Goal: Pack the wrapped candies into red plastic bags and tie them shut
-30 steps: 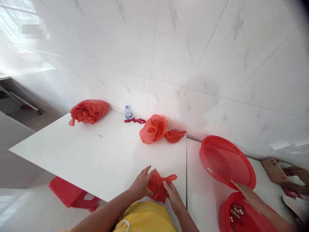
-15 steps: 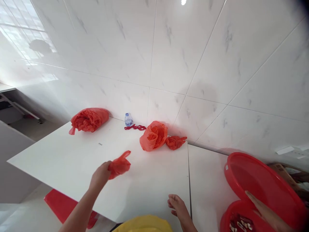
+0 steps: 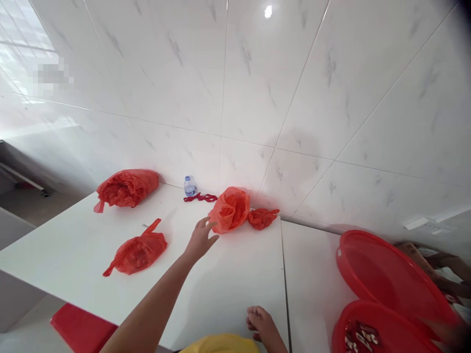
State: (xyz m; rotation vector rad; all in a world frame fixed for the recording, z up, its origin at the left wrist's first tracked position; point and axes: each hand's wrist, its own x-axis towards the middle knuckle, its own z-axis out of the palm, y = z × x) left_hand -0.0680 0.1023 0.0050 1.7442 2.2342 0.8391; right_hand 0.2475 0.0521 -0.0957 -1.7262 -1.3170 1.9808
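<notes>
My left hand [image 3: 201, 239] reaches over the white table with its thumb and fingers apart, holding nothing. Its fingertips are at the left edge of a puffed-up red plastic bag [image 3: 231, 212]; whether they touch it I cannot tell. Left of my forearm lies a red plastic bag with knotted ends [image 3: 138, 252], something dark showing faintly inside. My right hand [image 3: 260, 323] stays low near the table's front edge, its fingers curled in and nothing visible in them. A smaller crumpled red bag [image 3: 262, 218] sits just right of the puffed-up one.
A large red bag bundle [image 3: 128, 188] lies at the back left. By the wall stand a small bottle [image 3: 190, 186] and a dark red ribbon [image 3: 200, 197]. Red basins [image 3: 390, 274] are at right, one holding small packets [image 3: 362, 338]. Another person's blurred hand [image 3: 437, 327] is there.
My left hand has let go of the knotted red bag, which now lies on the table at left, and has moved right to the puffed-up bag. My right hand stays curled.
</notes>
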